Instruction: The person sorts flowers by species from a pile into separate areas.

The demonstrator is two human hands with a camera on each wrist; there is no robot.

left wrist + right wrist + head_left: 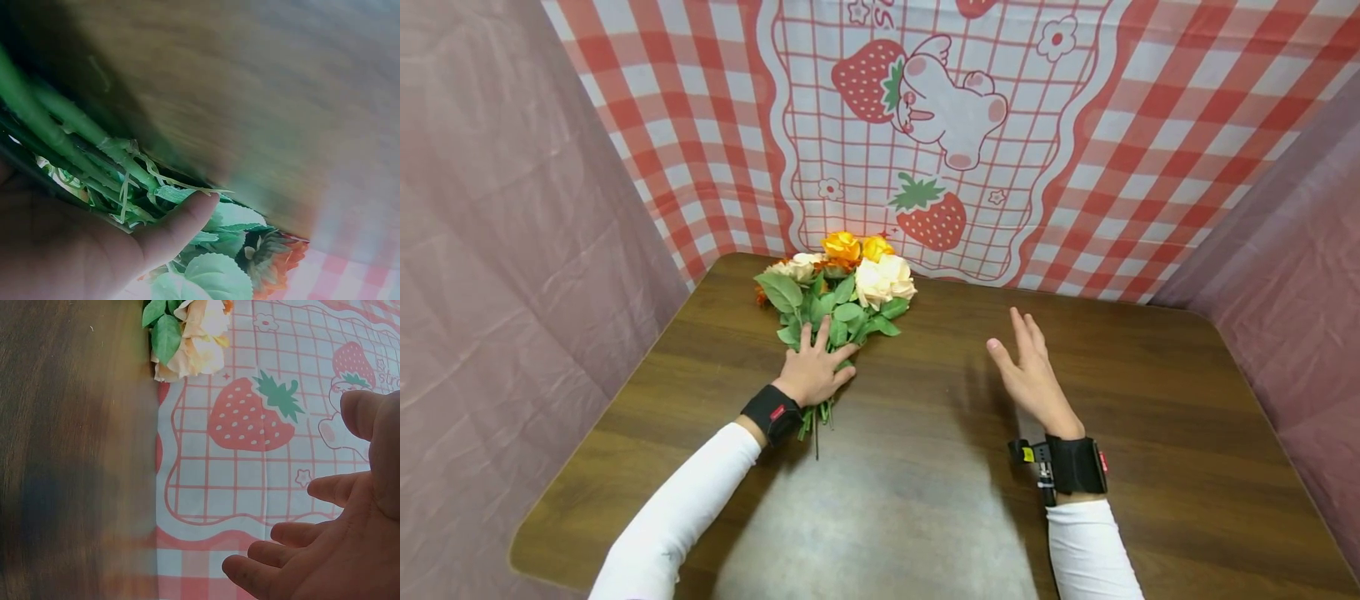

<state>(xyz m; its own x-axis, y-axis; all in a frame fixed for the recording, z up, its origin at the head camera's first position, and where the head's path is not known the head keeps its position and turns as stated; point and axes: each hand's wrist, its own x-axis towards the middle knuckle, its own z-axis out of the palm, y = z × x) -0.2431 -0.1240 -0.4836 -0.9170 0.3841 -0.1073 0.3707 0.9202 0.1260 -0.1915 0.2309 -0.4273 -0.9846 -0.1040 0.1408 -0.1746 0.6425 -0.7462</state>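
A bouquet of flowers (838, 304) with cream, yellow and orange blooms lies on the table, left of its middle, blooms toward the back. My left hand (814, 373) rests on the bouquet's stems, its fingers spread and fairly straight. In the left wrist view the thumb (181, 228) lies beside the green stems (69, 122); the other fingers are out of sight there. Off to the right, my right hand (1032, 379) hovers over the table with fingers extended and nothing in it. The right wrist view shows its spread fingers (294, 534) apart from the cream blooms (197, 353).
The brown wooden table (925, 400) has a bright glare at its near side. A red-and-white checked cloth (700, 125) with strawberry prints hangs along the back edge. Pinkish drapes (505, 250) flank both sides. Each wrist wears a black band (1075, 465).
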